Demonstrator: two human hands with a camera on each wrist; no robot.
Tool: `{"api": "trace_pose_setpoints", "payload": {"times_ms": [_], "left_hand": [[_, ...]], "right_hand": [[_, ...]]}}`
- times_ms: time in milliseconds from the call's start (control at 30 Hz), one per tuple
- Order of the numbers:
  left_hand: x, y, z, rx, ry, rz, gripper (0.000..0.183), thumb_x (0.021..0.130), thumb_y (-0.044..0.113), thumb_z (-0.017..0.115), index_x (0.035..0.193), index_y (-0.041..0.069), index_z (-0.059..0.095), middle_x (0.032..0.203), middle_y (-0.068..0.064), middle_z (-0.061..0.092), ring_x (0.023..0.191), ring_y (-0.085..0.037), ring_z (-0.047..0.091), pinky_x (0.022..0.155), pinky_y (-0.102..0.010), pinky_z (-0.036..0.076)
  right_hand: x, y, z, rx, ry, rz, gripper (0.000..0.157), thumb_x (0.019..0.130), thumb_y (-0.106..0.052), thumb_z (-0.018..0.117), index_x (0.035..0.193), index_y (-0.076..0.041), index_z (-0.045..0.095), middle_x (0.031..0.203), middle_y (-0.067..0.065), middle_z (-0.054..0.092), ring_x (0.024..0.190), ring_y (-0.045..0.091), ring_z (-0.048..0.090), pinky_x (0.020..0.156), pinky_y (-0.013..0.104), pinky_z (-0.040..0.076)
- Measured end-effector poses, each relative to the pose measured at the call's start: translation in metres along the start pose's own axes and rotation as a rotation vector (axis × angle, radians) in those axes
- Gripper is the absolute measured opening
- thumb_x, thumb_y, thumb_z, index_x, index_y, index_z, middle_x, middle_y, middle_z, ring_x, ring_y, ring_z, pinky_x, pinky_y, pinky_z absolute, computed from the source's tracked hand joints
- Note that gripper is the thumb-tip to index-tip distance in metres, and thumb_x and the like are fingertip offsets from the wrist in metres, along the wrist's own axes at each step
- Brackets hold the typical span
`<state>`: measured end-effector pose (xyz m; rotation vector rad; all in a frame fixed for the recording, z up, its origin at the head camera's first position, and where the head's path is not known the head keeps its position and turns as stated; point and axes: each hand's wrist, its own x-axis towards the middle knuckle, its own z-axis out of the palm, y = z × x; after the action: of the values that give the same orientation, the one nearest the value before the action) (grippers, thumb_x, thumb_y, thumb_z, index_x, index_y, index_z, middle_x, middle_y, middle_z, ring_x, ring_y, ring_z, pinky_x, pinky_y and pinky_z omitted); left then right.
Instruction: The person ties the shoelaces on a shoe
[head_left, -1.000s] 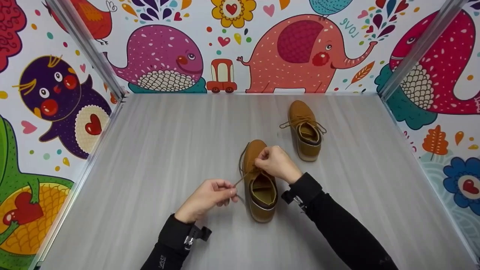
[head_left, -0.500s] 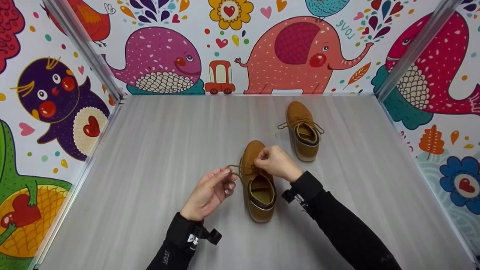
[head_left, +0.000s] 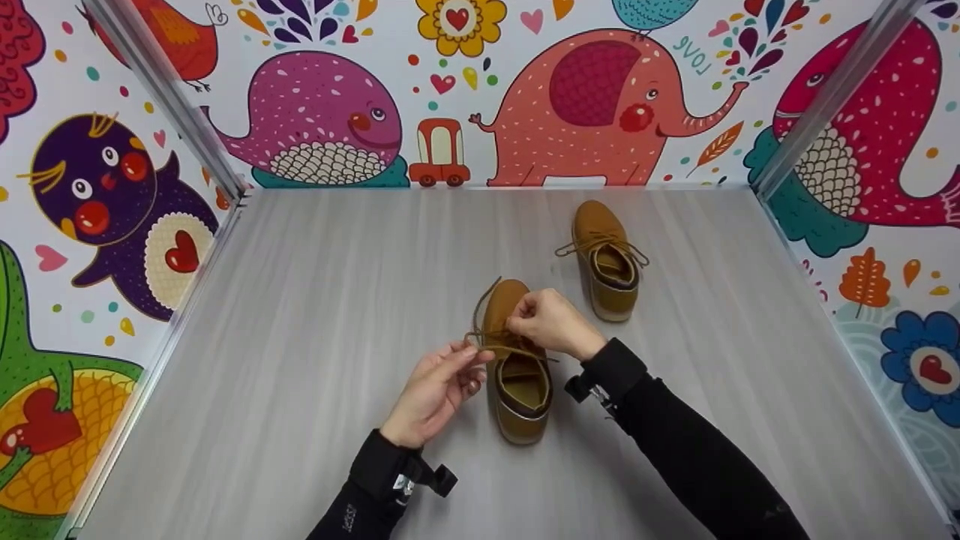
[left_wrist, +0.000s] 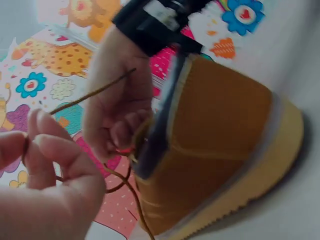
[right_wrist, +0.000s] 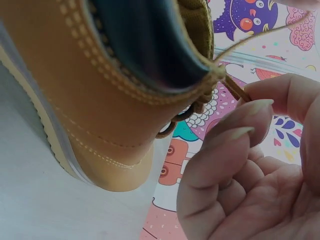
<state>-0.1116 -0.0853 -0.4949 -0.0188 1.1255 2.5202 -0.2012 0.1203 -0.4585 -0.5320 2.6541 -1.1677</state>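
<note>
A tan lace-up shoe (head_left: 523, 431) stands on the grey surface, its toe pointing away from me. My right hand (head_left: 553, 324) is over its lacing and pinches a doubled piece of lace (right_wrist: 236, 90) between thumb and index finger, close to the knot. At the shoe's left side, my left hand (head_left: 435, 390) pinches the other lace (left_wrist: 95, 93), whose free end sticks out past the fingertips and crosses above the shoe opening. Another stretch of lace (left_wrist: 131, 192) hangs down along the shoe in the left wrist view.
A matching shoe (head_left: 616, 296) with its lace tied in a bow stands farther back on the right. Printed cartoon panels (head_left: 322, 112) wall in the grey surface (head_left: 315, 300) at the back and both sides, with metal strips at the corners.
My left hand has moved up and then right toward the shoe, bringing its lace from a taut low-left line to across the opening. The right hand keeps its pinch almost in place.
</note>
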Motion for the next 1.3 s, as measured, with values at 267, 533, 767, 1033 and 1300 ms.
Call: {"api": "trace_pose_setpoints", "payload": {"times_ms": [267,533,767,1033,1300], "left_hand": [[0.008,-0.025,0.004,0.406,0.066,0.022,0.017,0.094,0.011,0.069,0.102,-0.002,0.064,0.094,-0.010,0.073,0.070,-0.011,0.062,0.061,-0.021,0.045],[0.020,-0.015,-0.004,0.897,0.195,0.059,0.046,0.094,0.040,0.069,0.084,-0.004,0.072,0.066,0.000,0.060,0.058,-0.011,0.050,0.054,-0.024,0.039],[0.049,-0.010,-0.025,0.775,0.243,-0.088,0.043,0.098,0.042,0.062,0.089,0.002,0.070,0.064,0.001,0.055,0.049,-0.007,0.044,0.047,-0.021,0.034],[0.058,-0.007,-0.024,0.479,0.139,-0.112,0.012,0.096,0.015,0.067,0.088,0.006,0.065,0.075,-0.004,0.066,0.052,-0.007,0.052,0.045,-0.017,0.038],[0.047,-0.013,-0.003,0.305,0.152,-0.033,0.012,0.095,0.011,0.068,0.098,0.001,0.063,0.088,-0.008,0.072,0.059,-0.009,0.058,0.051,-0.017,0.041]], "right_hand": [[0.001,-0.001,0.000,0.003,-0.019,0.011,0.014,0.089,-0.016,0.070,0.077,-0.009,0.069,0.068,-0.003,0.060,0.057,0.010,0.050,0.052,0.025,0.040],[-0.002,0.000,-0.001,0.018,-0.029,-0.001,0.012,0.089,-0.014,0.068,0.079,-0.008,0.070,0.069,-0.002,0.061,0.057,0.010,0.051,0.053,0.025,0.042],[-0.004,0.000,-0.001,0.003,-0.027,0.005,0.013,0.089,-0.015,0.068,0.078,-0.009,0.069,0.068,-0.003,0.062,0.058,0.010,0.053,0.054,0.026,0.043],[-0.003,0.001,0.000,0.024,-0.023,-0.003,0.010,0.087,-0.011,0.066,0.078,-0.007,0.068,0.069,-0.003,0.060,0.059,0.011,0.051,0.055,0.026,0.042],[-0.003,0.001,0.000,0.039,-0.009,0.019,0.008,0.087,-0.011,0.067,0.080,-0.007,0.069,0.070,-0.002,0.061,0.060,0.011,0.052,0.057,0.027,0.043]]}}
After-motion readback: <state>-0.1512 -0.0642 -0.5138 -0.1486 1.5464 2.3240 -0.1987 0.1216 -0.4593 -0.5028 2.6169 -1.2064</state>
